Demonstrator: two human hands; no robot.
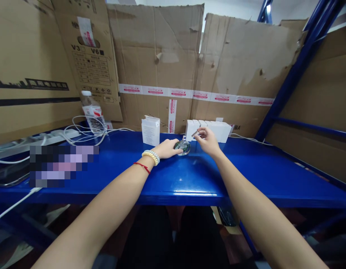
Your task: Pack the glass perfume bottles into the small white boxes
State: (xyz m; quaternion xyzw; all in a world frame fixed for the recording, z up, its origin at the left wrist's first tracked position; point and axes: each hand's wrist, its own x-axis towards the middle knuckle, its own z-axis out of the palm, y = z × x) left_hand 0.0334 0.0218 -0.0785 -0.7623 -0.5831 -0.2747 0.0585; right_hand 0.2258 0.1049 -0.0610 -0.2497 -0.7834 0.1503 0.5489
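Gripped from its left side is the bottle (182, 147), held upright by the left hand (165, 149), with the thumb laid across the front and the neck left free. Between the thumb and fingers of the right hand (208, 141) a small piece (195, 133) is pinched; what it is cannot be told at this size. The bottle is over the middle of the table (180, 179), nearer the back edge than the front; whether its base touches the surface cannot be made out.

For good control, the glass is best steadied low on its sides, so that the neck is not covered and the body is not turned by a push from the right. The small piece is best kept in a light pinch, squared to the neck before any contact, since a slanted approach could scrape the glass or let the piece slip. Pressure, if needed, is better applied straight down, with the base seated flat first.

Near the back edge, the box (150, 131) is stood beyond the left hand, its top flaps raised; it could be knocked by a wide sweep. Along the same edge, the row of boxes (223, 132) is lined up behind the right hand, so backward reach is best kept short.
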